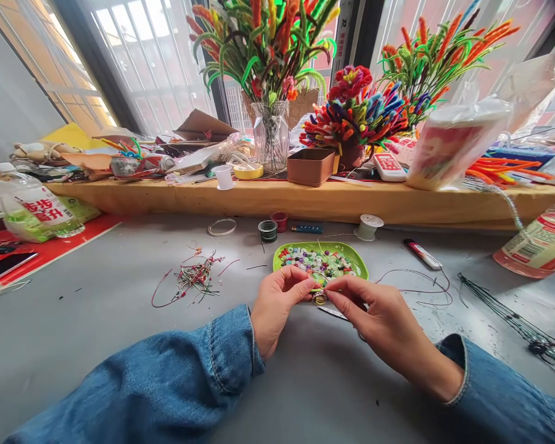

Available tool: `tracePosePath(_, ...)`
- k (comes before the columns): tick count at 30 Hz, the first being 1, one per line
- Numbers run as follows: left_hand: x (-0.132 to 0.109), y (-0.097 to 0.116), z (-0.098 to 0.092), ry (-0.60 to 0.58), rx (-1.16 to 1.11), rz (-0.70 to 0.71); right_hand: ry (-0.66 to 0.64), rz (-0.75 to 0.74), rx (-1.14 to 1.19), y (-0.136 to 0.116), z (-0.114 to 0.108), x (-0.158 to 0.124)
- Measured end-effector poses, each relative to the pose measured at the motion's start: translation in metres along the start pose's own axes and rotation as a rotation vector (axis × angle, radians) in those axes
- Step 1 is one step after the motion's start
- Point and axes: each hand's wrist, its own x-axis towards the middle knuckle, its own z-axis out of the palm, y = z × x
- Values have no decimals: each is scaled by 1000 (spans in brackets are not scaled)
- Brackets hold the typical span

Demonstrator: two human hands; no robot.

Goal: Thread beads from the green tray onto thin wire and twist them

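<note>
Little writing can be read: the clear plastic bottle far to the left of the fingers carries red Chinese characters on a white label, and the bottle far to the right shows print too small to make out.

The left hand and right hand meet fingertip to fingertip, each pinching a small ring-shaped piece between thumb and forefinger; it looks golden and wiry, with detail too fine to tell. It sits just above the grey tabletop, at the near rim of the green tray — a glossy, shallow dish of mixed coloured beads just beyond the fingers. Thin dark wire loops right of the right fingers. A tangle of wire scraps lies left of the left fingers.

Farther beyond stand a dark wire spool and a white spool, before the edge of a wooden ledge. On the near side of the fingers the matte tabletop is bare — only the denim sleeves cross it.
</note>
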Motion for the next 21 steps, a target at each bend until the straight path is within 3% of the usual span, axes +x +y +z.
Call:
tracePosePath(12,8,5,-9,39,-208,17,27,71,-23,5,-2,-4)
tracePosePath(17,25,25,-29,193,-270,205,-13,122,96,7,-4,-2)
tracePosePath(21,42,38,-52,388,-302,288,-145,154,165,8,-4,-3)
